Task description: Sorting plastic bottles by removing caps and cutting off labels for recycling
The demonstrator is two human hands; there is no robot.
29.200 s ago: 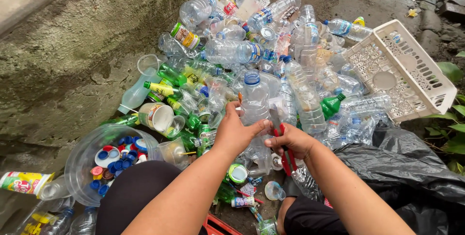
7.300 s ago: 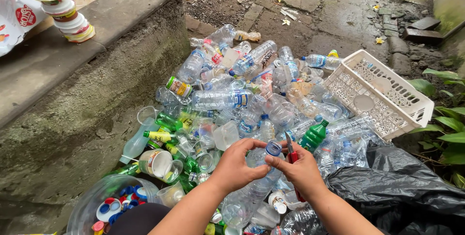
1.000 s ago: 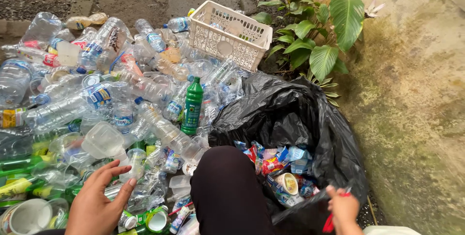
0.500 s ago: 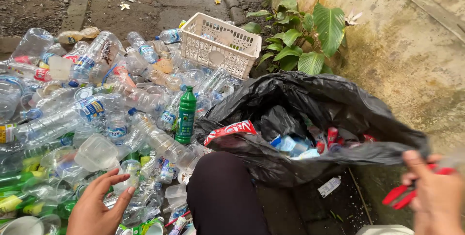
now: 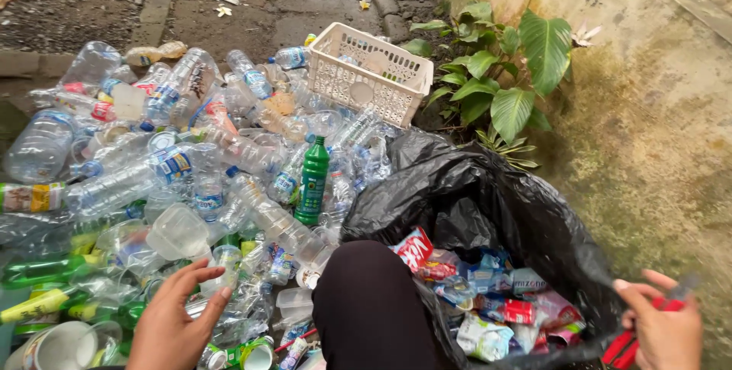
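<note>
Low over the near edge of the bottle heap, the left hand [image 5: 177, 317] hovers with fingers [image 5: 200, 272] loosely spread, touching nothing clearly, nearest a crumpled clear bottle [image 5: 242, 305] and a clear plastic cup [image 5: 177, 231]. At the right, the right hand [image 5: 665, 324] curls its fingers around a red-handled cutter [image 5: 630, 339], just beside the rim of the black trash bag [image 5: 488, 202] stuffed with colourful labels. Clear bottles and one upright green bottle [image 5: 313, 181] cover the wet ground, with a white basket [image 5: 370, 73], leafy plant [image 5: 509, 73] and mossy wall [image 5: 656, 111] beyond.
</note>
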